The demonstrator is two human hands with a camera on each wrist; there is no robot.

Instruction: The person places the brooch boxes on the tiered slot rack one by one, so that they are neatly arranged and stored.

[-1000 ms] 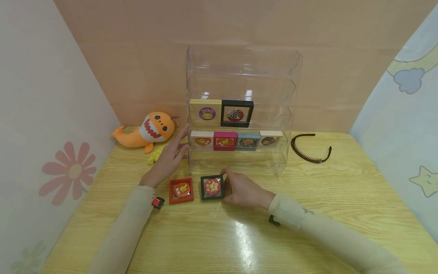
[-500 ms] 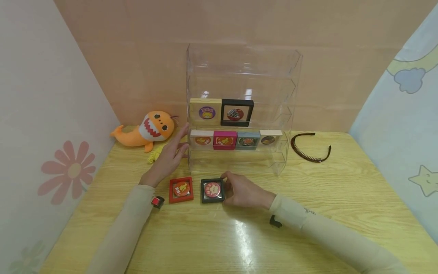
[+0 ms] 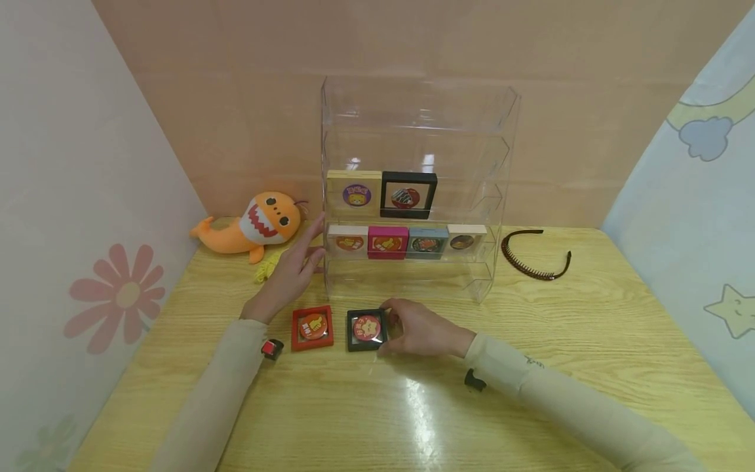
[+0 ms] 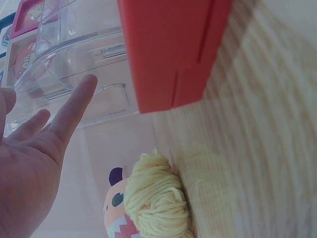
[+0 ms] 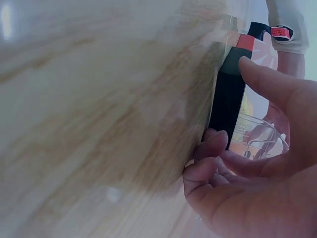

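Observation:
On the table, my right hand [image 3: 421, 329] grips the right side of a black square display frame [image 3: 367, 329] holding a round pink star badge. The thumb and fingers sit at its corners, and its dark side wall [image 5: 228, 101] shows in the right wrist view. A red square display frame [image 3: 312, 328] with a thumbs-up badge lies flat to its left. My left hand [image 3: 288, 272] has its fingers extended against the left side of a clear acrylic rack [image 3: 413, 129]. That hand holds nothing; the red frame's edge looms large in the left wrist view.
Several framed badges stand on two rack tiers, among them a pink frame [image 3: 388, 243] and another black frame [image 3: 409, 195]. An orange plush shark [image 3: 253, 226] and yellow yarn [image 4: 156, 196] are left of the rack. A brown headband [image 3: 533, 270] lies right. Walls flank both sides.
The black frame has slid slightly toward me, together with my right hand, and now lies roughly level with the red frame. My left hand stays against the rack.

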